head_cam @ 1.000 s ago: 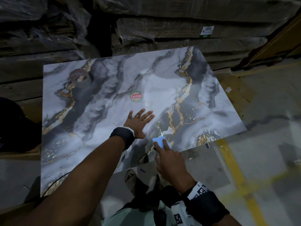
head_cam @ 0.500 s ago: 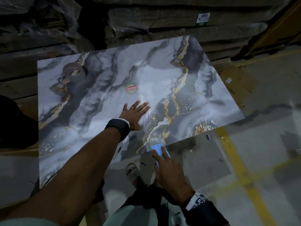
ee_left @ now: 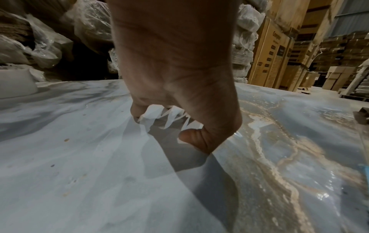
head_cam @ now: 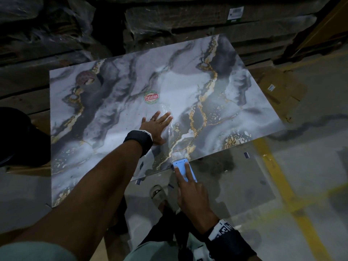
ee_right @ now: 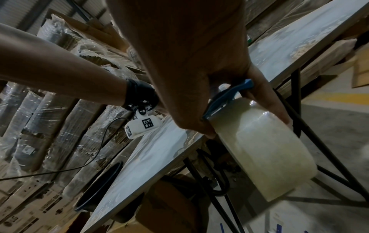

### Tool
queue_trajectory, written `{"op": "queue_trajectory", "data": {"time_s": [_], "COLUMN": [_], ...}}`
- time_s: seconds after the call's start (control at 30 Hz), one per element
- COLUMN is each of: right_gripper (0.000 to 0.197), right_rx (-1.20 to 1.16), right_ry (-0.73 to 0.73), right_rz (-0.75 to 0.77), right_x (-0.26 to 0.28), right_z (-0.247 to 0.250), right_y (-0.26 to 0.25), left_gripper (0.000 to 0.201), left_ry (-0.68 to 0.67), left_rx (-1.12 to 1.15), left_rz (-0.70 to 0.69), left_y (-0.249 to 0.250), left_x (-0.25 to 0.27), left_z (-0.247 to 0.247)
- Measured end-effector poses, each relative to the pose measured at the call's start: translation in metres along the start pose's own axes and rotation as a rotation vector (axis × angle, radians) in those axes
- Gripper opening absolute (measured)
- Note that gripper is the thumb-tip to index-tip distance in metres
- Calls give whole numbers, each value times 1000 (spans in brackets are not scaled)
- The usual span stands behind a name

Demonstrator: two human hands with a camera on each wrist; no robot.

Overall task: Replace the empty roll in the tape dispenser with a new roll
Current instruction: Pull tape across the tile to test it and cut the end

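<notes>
My right hand (head_cam: 188, 187) grips a blue tape dispenser (head_cam: 183, 169) just off the front edge of the marble-patterned table (head_cam: 98, 153). In the right wrist view the dispenser's blue frame (ee_right: 225, 97) carries a full, pale clear roll of tape (ee_right: 263, 149), with my thumb and fingers curled round it. A strip of clear tape (head_cam: 170, 129) runs from the dispenser up the tabletop. My left hand (head_cam: 157, 127) lies flat on the far end of that strip, fingers straight. The left wrist view shows crinkled tape (ee_left: 169, 119) under those fingers.
A round red-and-green sticker (head_cam: 151, 97) sits mid-table, and a brown ring-shaped thing (head_cam: 85, 78) lies at the far left corner. Wrapped stacks (head_cam: 169, 21) stand behind the table. A black round object (head_cam: 17, 136) is at the left; flat cardboard (head_cam: 278, 91) and a yellow line (head_cam: 278, 185) mark the floor.
My right hand has drawn the dispenser back toward me, from on the tabletop to its front edge, and the tape strip has lengthened. The left hand stays flat in place.
</notes>
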State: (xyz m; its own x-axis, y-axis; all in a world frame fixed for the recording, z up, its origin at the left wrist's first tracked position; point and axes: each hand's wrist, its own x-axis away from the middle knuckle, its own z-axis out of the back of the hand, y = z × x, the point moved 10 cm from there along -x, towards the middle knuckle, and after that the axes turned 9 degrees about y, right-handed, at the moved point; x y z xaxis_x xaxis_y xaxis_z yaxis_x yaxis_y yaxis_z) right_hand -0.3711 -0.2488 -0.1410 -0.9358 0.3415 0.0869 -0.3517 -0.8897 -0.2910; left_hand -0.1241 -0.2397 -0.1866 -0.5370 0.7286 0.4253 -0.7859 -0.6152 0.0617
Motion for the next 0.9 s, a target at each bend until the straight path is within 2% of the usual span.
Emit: {"op": "queue_trajectory", "data": {"time_s": [0.3,0.5,0.77,0.9], "right_gripper": [94,98,94,89], "right_rx": [-31,-73,-85,-100], "right_ry": [55,31,61,-1], "right_rz": [-30,-33,-25,-59], "right_x": [4,6,9,18], "right_z": [1,1,5,0], "right_y": [4,7,5,9], "left_gripper": [114,119,122,123], "left_ry": [-32,-18,-20,-30], "left_rx": [6,14,8,6], "left_rz": [14,12,15,19], "left_y": [-1,-2,-1,-4], "left_x": [-1,-2,-2,-2], "left_z": [-2,-5,-8,-7]}}
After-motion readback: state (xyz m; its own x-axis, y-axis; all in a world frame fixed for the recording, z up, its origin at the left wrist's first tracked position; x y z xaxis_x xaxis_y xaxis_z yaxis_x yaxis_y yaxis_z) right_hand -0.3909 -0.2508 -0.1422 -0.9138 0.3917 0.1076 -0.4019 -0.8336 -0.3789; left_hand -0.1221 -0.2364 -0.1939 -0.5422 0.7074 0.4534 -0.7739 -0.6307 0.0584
